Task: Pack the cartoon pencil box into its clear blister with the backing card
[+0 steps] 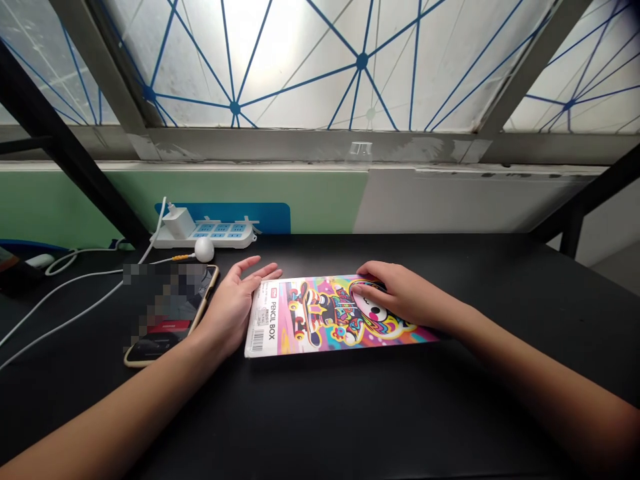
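A pencil box (325, 313) in a flat, colourful package lies sideways over the black desk. Its front carries a cartoon figure on a skateboard, and a white strip with a barcode and the words PENCIL BOX runs down the left end. My right hand (387, 290) grips the right part of the package, its thumb and a finger over the printed front; the other fingers are hidden. At the left end is my left hand (237, 300), palm turned toward the package edge, with the fingers stretched out and apart. Whether it bears any weight I cannot tell.
Left of my left hand lies a phone (165, 347), its screen partly blurred out. A white power strip (215, 235) with a plugged-in charger stands against the wall, beside a round white plug (204, 249). White cables (85, 310) cross the desk (320, 420). Black frame bars (75, 133) rise at both sides.
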{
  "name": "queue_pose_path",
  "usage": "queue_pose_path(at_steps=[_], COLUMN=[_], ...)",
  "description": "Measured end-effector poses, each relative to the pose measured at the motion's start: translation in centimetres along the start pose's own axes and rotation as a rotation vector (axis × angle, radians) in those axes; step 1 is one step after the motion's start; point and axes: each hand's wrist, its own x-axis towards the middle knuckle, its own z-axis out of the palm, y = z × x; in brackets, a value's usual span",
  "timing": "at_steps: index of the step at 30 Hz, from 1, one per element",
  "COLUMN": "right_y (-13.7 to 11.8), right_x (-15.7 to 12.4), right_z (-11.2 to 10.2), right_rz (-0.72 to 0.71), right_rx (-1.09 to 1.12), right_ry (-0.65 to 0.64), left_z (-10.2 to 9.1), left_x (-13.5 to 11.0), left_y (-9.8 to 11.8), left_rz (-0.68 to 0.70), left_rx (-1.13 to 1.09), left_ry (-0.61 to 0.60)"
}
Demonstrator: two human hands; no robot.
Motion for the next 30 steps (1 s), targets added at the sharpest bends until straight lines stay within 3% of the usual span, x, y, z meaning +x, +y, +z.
queue_pose_path(at_steps=[4,8,14,19,23,30], right_y=[0.3,0.9,1.4,1.0,-0.1,-2.7], right_x=[-0.1,0.0,-0.1,-0.4,-1.3,-2.3], right_z=[0.2,0.1,-0.4,-0.4,-0.2,0.8], right_rz=[-0.003,-0.08,-0.348,-0.453,-0.51,-0.611], right_rx=[-0.061,-0.148,-0.267,-0.278,-0.294,-0.411], right_ry=[0.092,0.314,0.693,0.861,0.883,0.578], left_z=[0.2,0.1,-0.6,-1.3,-1.3,-1.2], left_x=[0.1,0.2,0.4,0.6,-0.2,-1.6], left_y=[0.2,0.2,-0.3,0.0,0.3,1.0], left_rz=[-0.047,0.006,0.279,0.531,0.607,0.69], left_rx=[-0.045,-0.065,0.1,0.314,0.3,0.513], left_ry=[0.049,0.031,-0.182,-0.166,-0.136,-0.211])
